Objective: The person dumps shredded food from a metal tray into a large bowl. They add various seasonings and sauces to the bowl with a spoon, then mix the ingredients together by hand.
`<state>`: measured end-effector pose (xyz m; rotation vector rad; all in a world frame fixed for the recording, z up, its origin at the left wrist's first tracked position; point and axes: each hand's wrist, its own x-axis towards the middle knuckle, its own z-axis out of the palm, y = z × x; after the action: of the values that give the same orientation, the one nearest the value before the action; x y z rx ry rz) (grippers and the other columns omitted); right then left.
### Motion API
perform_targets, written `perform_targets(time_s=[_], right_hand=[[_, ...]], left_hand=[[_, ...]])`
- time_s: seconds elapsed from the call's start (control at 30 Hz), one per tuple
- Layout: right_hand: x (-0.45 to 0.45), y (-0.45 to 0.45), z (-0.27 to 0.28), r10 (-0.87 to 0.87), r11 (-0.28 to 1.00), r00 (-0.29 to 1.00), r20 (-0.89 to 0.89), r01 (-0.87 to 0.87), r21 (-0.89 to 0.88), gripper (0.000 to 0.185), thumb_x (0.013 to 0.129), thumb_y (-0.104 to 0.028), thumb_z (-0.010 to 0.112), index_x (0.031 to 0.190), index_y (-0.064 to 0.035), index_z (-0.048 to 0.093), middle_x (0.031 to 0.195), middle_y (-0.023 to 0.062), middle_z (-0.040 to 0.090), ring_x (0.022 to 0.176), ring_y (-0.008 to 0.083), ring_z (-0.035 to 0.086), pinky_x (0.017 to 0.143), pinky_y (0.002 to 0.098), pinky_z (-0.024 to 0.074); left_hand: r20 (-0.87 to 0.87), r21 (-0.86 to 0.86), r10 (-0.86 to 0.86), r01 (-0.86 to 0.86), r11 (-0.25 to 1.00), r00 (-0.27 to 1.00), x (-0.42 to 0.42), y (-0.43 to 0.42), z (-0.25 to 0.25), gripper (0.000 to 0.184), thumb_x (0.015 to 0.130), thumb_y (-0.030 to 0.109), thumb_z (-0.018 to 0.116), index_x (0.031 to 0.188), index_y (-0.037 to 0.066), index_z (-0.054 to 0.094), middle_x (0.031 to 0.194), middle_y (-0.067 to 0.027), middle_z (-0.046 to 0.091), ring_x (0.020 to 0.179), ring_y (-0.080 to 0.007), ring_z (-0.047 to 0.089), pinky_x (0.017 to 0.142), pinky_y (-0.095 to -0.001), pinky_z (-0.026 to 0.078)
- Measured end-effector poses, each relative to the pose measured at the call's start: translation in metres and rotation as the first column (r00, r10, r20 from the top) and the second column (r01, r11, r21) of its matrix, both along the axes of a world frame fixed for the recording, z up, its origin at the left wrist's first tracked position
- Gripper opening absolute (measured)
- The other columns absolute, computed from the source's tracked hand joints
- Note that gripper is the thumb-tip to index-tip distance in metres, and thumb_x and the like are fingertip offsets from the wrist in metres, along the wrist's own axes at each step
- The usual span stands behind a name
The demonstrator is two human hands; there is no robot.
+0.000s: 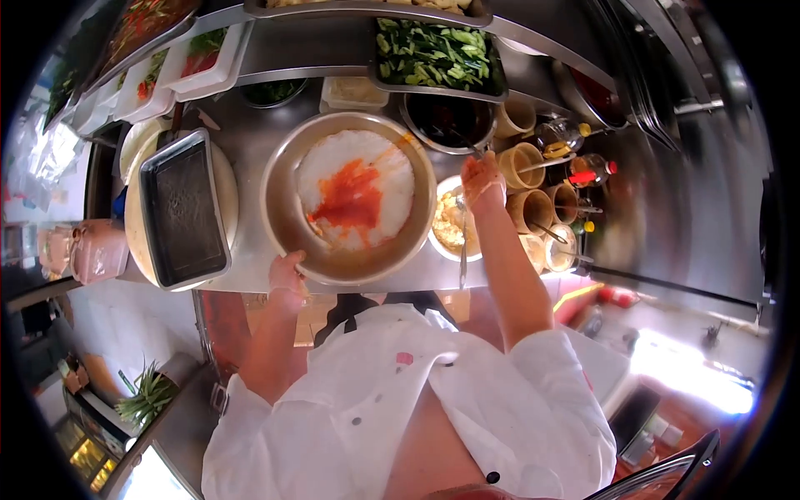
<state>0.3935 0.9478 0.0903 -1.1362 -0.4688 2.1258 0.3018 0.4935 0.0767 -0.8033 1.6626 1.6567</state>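
Note:
A wide metal bowl (279, 225) holds white powder or grains (396, 179) with an orange-red sauce (350, 196) spread over the middle. My left hand (287, 273) grips its near-left rim, fingers closed on the edge. Over on the right, my right hand (483, 179) is closed at the near-right edge of a bowl of dark liquid (442, 117). From that liquid a thin metal spoon (468, 143) runs up to my fingers; its tip is hidden. Below my right wrist stands a white bowl of chopped yellowish bits (448, 223), with another metal spoon (463, 250) lying in it.
A black tray (185, 212) rests on a round pale lid or board at left. Several tan cups (527, 210) and bottles (590, 169) crowd the right. Behind are a tray of sliced green vegetables (437, 54) and white tubs (204, 62). The counter edge (375, 287) runs before me.

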Motion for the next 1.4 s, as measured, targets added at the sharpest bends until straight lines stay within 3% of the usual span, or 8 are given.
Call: perform_targets(time_s=[0.23,0.33,0.47,0.57,0.7,0.9,1.17,1.4], right_hand=[[0.075,-0.079,0.088,0.219,0.976,0.969,0.111,-0.215,-0.048,0.015,0.095,-0.019,0.063,0.096,-0.0048,0.059,0.083,0.003,0.061,0.069,0.0121,0.056,0.063,0.0214,0.0493],[0.101,-0.085,0.09,0.23,0.97,0.971,0.062,-0.223,-0.101,0.016,0.094,-0.019,0.063,0.1,-0.0041,0.063,0.083,0.0023,0.061,0.069,0.011,0.055,0.061,0.0208,0.0463],[0.119,-0.063,0.098,0.204,0.977,0.978,0.051,-0.2,-0.074,0.014,0.091,-0.015,0.067,0.099,-0.0038,0.065,0.08,0.0031,0.061,0.065,0.0117,0.054,0.057,0.0222,0.0446],[0.138,-0.037,0.106,0.198,0.977,0.98,0.005,-0.197,-0.078,0.017,0.09,-0.018,0.069,0.101,-0.0043,0.066,0.08,0.0026,0.062,0.065,0.0114,0.055,0.057,0.022,0.0441],[0.188,0.001,0.111,0.174,0.979,0.983,-0.061,-0.179,-0.094,0.021,0.091,-0.022,0.069,0.103,-0.0051,0.065,0.082,0.0024,0.06,0.067,0.0118,0.053,0.06,0.0228,0.0436],[0.3,0.046,0.12,0.055,0.988,0.998,0.013,-0.052,-0.143,0.019,0.09,-0.021,0.071,0.101,-0.0067,0.065,0.079,0.002,0.057,0.067,0.0117,0.05,0.059,0.0224,0.0412],[0.422,0.069,0.128,-0.251,0.954,0.964,0.09,0.262,-0.146,0.02,0.087,-0.019,0.071,0.099,-0.0046,0.064,0.077,0.0029,0.055,0.065,0.0124,0.048,0.059,0.0244,0.0385],[0.437,0.078,0.114,-0.25,0.946,0.966,0.066,0.258,-0.194,0.017,0.089,-0.015,0.069,0.097,-0.0014,0.062,0.077,0.0042,0.055,0.066,0.0132,0.048,0.06,0.0243,0.039]], left_hand=[[-0.051,-0.103,-0.14,0.134,0.986,0.989,0.011,-0.056,0.014,0.041,0.085,0.03,0.069,0.114,0.003,0.061,0.107,-0.0073,0.063,0.096,-0.0213,0.061,0.082,-0.0427,0.052],[0.103,-0.765,-0.681,0.495,0.411,0.725,-0.01,-0.055,0.069,0.043,0.084,0.032,0.07,0.112,0.0,0.062,0.107,-0.0101,0.062,0.094,-0.0188,0.061,0.08,-0.0362,0.053],[-0.473,-0.824,-0.675,-0.013,0.567,0.566,-0.002,-0.048,0.046,0.037,0.083,0.022,0.072,0.11,-0.001,0.063,0.102,-0.0146,0.064,0.093,-0.0259,0.063,0.078,-0.0355,0.053],[-0.667,-0.525,-0.579,0.256,0.812,0.469,0.019,0.046,0.092,0.03,0.08,0.008,0.071,0.108,0.0,0.063,0.094,-0.0173,0.062,0.083,-0.0303,0.062,0.076,-0.0373,0.052],[-0.506,-0.677,-0.862,0.616,0.403,0.007,0.067,0.208,0.123,0.031,0.081,0.015,0.07,0.108,0.002,0.063,0.1,-0.0189,0.064,0.086,-0.0331,0.064,0.077,-0.0383,0.053],[-0.663,-0.74,-0.626,0.482,0.468,-0.41,0.121,0.475,0.086,0.041,0.081,0.029,0.075,0.112,0.005,0.066,0.098,-0.0173,0.068,0.09,-0.0325,0.066,0.079,-0.04,0.053],[-0.474,-0.454,-0.868,0.803,0.385,0.149,0.138,0.645,0.086,0.058,0.081,0.048,0.074,0.119,0.004,0.064,0.106,-0.0121,0.069,0.091,-0.0251,0.064,0.082,-0.0377,0.048],[-0.435,-0.809,-0.898,0.466,0.359,-0.062,0.125,0.614,0.068,0.045,0.083,0.048,0.065,0.11,0.013,0.071,0.111,-0.0088,0.07,0.109,-0.0305,0.063,0.089,-0.0369,0.048]])
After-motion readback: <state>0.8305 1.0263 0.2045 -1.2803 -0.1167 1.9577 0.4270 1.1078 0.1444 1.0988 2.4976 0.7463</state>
